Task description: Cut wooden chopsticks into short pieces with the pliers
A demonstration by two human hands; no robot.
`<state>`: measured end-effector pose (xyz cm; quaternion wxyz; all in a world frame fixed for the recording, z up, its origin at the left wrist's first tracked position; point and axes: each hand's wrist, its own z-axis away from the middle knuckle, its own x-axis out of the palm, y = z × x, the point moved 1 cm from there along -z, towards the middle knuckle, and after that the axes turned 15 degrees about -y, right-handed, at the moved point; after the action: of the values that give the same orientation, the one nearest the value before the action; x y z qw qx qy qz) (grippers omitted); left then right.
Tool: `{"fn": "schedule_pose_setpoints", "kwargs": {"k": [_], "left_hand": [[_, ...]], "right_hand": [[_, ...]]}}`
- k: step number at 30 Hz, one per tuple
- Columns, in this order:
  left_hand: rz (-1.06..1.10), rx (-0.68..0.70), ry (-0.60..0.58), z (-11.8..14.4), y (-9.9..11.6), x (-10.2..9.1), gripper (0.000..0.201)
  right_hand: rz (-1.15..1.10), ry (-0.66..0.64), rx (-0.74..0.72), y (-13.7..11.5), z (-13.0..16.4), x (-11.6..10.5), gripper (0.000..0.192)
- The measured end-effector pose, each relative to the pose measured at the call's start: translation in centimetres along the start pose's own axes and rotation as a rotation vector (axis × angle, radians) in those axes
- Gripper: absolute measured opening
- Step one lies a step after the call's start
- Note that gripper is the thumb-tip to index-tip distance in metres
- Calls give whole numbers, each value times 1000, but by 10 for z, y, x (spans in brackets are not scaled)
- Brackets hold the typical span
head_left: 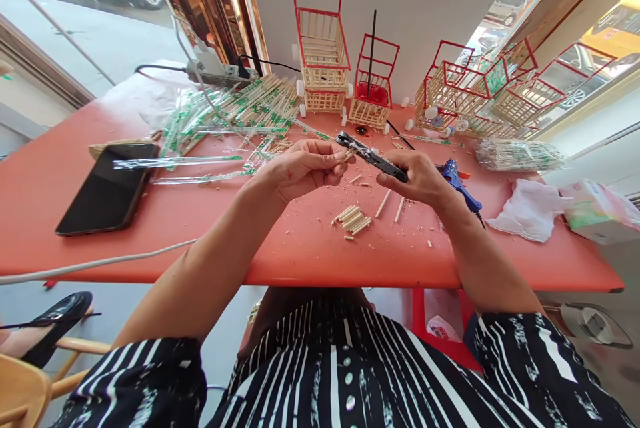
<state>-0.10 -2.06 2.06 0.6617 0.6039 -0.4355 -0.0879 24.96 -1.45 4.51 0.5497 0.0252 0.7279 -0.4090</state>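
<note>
The right hand (417, 178) was closed around a dark cutting tool (371, 155), fingers wrapped over its handle end, the tool slanting up and to the left above the middle of the table; the left hand (305, 168) pinched a thin wooden stick (350, 153) between thumb and fingertips, its tip touching the tool's front end; both hands hovered over the red table (165, 228), not resting on it; just below them, toward the near edge, lay a small pile of cut stick pieces (353, 219) with loose sticks and shavings scattered beside it; a blue glue gun (457, 181) lay just behind the right wrist; toward the right edge sat a crumpled white cloth (525, 208) and a tissue pack (597, 211); near the left edge a black phone (107, 188) lay face up; a heap of wrapped chopsticks (240, 111) filled the far left part of the table; along the far edge stood several small carts (323, 48) built of sticks with red frames; a bundle of wrapped sticks (517, 155) lay near the far right corner.
</note>
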Motion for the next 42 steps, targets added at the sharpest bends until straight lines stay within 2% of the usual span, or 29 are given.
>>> {"fn": "schedule_pose_setpoints", "kwargs": {"k": [3, 9, 14, 22, 28, 32, 36, 39, 42], "left_hand": [[3, 1, 10, 0, -1, 1, 19], [50, 51, -74, 0, -2, 1, 24], [91, 29, -46, 0, 0, 2, 23], [214, 17, -65, -2, -3, 7, 16], [211, 14, -60, -3, -3, 7, 15], [217, 32, -81, -5, -5, 6, 16], [78, 53, -19, -3, -2, 3, 21], [-181, 66, 46, 1, 4, 2, 24], [-492, -40, 74, 6, 6, 3, 17]], "right_hand": [[20, 17, -5, -1, 0, 1, 54], [18, 33, 16, -5, -3, 7, 60], [-14, -42, 28, -3, -6, 8, 62], [-21, -25, 12, 5, -5, 7, 66], [-30, -23, -8, 6, -6, 9, 64], [-28, 26, -3, 4, -5, 9, 64], [-30, 75, 51, 3, -6, 12, 66], [1, 95, 140, 5, -8, 14, 69], [2, 107, 231, 8, -9, 15, 72]]}}
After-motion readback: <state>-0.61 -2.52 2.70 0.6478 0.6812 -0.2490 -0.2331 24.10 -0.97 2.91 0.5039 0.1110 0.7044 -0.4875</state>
